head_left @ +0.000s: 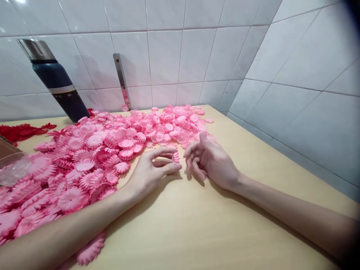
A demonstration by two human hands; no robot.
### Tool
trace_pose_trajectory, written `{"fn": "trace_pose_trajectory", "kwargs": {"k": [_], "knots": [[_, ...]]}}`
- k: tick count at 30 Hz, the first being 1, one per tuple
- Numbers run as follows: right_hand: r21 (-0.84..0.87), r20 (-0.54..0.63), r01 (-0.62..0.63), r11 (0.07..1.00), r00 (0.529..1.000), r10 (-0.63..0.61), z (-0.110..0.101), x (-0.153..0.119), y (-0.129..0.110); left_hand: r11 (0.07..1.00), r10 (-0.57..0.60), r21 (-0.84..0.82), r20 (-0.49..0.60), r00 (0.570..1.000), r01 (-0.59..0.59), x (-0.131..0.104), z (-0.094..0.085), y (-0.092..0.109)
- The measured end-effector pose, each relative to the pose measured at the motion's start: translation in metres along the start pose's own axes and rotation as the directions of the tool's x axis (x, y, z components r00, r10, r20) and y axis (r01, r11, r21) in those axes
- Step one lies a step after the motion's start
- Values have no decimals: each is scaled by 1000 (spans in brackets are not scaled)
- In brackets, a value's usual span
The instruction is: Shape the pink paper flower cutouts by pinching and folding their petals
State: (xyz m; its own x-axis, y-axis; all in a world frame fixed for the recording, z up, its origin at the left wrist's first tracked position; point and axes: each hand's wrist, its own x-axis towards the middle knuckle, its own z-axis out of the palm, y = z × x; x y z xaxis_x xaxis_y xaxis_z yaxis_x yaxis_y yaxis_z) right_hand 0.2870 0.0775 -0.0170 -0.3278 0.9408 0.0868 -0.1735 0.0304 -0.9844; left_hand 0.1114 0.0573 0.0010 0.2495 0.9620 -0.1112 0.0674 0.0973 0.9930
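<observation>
Between the thumb and fingers of my left hand (pixel 153 167) is a small pink scalloped piece (pixel 176 157), held on edge just above the table. Facing it, a short gap to the right, my right hand (pixel 212 161) has its palm turned inward and its fingers loosely curled and apart, with nothing seen in them. A large heap of pink scalloped petal discs (pixel 84 165) spreads behind both hands and down the left side, passing beside my left forearm.
A dark blue bottle (pixel 63 88) with a steel cap stands at the back left. Red pieces (pixel 25 131) and a clear plastic item (pixel 14 170) lie at the left. A metal strip (pixel 120 77) is on the tiled wall (pixel 165 48) behind the wooden table (pixel 180 225).
</observation>
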Motion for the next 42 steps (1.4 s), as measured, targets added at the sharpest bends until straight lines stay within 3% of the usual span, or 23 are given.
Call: {"fn": "trace_pose_trajectory", "kwargs": {"k": [5,11,23,37,42], "knots": [[-148,41,11,989,999,-5,0,-2,-2,999,14,-43,-14,1000,-15,0,-3,-3],[-152,122,9,988,992,9,0,-2,-2,995,-9,-96,105,994,20,3,-10,-11],[-208,169,24,978,986,11,-1,-4,-4,974,-88,-194,148,985,116,8,-15,-15],[-193,167,6,981,986,27,-1,-4,-6,984,-42,-162,159,986,68,7,-13,-12],[-158,196,-1,987,980,33,-8,-2,-2,957,-49,-273,166,985,93,7,-11,-13]]}}
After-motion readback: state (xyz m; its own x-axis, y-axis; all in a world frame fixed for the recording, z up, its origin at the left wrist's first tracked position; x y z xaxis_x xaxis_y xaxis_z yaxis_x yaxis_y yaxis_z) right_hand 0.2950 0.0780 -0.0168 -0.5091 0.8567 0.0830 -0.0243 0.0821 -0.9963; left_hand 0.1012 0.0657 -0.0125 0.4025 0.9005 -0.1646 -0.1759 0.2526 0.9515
